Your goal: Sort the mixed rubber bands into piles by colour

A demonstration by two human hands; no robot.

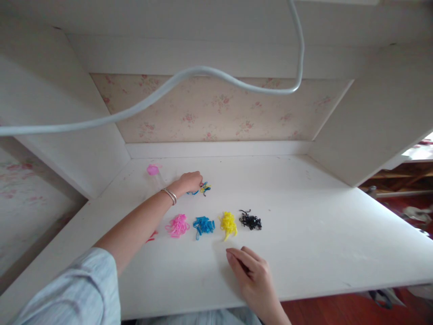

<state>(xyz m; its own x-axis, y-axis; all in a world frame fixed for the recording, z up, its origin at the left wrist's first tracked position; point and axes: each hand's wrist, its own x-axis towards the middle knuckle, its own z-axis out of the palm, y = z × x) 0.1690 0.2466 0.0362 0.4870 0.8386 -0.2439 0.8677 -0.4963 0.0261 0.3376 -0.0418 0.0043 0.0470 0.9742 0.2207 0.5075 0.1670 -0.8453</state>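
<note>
My left hand (191, 181) reaches to the back of the table, its fingers closed at a small mixed pile of rubber bands (205, 188) in blue, yellow and black. The fingertips are partly hidden there. My right hand (252, 273) is near the front edge, thumb and forefinger pinched together, with nothing seen between them. In front of it lie sorted heaps: pink rubber bands (178, 225), blue rubber bands (204, 225), yellow rubber bands (229, 224) and black rubber bands (251, 220). Some red rubber bands (152, 237) show beside my left forearm, which partly covers them.
A clear container with a pink lid (153, 169) lies at the back left, beyond my left wrist. A white cable (203, 71) hangs across the upper view. White side panels (365, 104) and a floral back wall (219, 110) enclose the white table (304, 243).
</note>
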